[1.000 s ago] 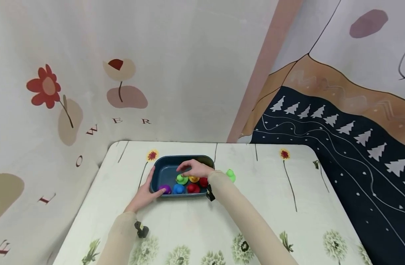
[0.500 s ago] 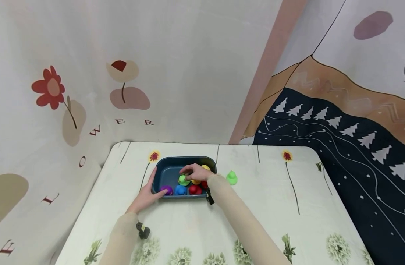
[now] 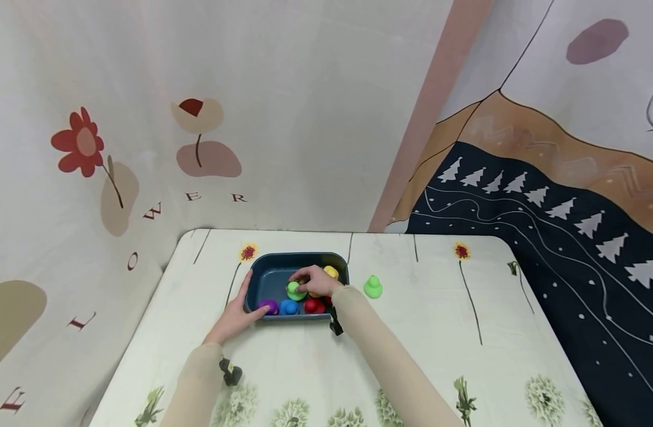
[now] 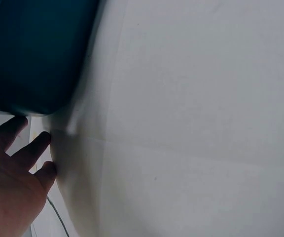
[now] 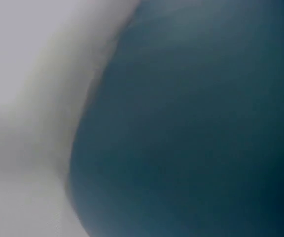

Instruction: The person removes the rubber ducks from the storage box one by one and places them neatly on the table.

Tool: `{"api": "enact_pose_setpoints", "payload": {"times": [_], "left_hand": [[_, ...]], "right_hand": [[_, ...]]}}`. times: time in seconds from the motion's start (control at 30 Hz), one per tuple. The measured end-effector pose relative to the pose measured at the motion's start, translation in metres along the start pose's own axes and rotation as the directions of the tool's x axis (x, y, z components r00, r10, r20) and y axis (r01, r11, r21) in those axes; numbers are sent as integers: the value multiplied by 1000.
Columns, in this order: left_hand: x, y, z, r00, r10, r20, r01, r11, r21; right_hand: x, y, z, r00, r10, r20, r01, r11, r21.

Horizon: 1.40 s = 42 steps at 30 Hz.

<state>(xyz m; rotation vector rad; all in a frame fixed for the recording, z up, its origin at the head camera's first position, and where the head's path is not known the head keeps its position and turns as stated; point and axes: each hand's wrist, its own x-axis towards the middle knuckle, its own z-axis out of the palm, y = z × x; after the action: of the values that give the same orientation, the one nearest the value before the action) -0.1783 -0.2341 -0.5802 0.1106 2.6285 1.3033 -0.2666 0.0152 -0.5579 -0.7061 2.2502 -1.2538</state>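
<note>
Watching remotely, I see the right hand [image 3: 318,280] pinching a light-green, rounded toy duck [image 3: 293,292] inside the dark-blue rectangular tray [image 3: 268,281]; the left hand [image 3: 233,315], fingers spread apart, touches its corner.

A white, flower-printed table [image 3: 507,356] is occupying the foreground; a pale backdrop [image 3: 305,118] is rising behind it, displaying a red flower print [image 3: 79,142]. A navy tree-printed panel [image 3: 572,284] is bordering the right side.

White table [image 3: 507,350] (flower-printed, rounded corners): blue tray [image 3: 270,281] near far edge, green toy [image 3: 373,287] right beside it.
</note>
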Motion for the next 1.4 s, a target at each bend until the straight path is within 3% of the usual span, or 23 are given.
{"api": "enact_pose_setpoints", "payload": {"times": [0.4,0.9,1.27,1.4], "left_hand": [[0,1,0,1000,-13,7,13,1000,7],[1,-1,0,1000,15,-1,-15,1000,-3],[-1,-8,0,1000,26,-15,-26,1000,4],[1,-6,1,1000,25,-6,-25,1000,4]], "right_hand": [[-3,-5,-1,998,5,-65,-2,999,43],[-17,-20,-44,989,-35,-146,52,992,116],[-28,-15,-71,974,-61,-218,66,998,18],[-36,-8,-78,963,-47,-265,56,998,25]]}}
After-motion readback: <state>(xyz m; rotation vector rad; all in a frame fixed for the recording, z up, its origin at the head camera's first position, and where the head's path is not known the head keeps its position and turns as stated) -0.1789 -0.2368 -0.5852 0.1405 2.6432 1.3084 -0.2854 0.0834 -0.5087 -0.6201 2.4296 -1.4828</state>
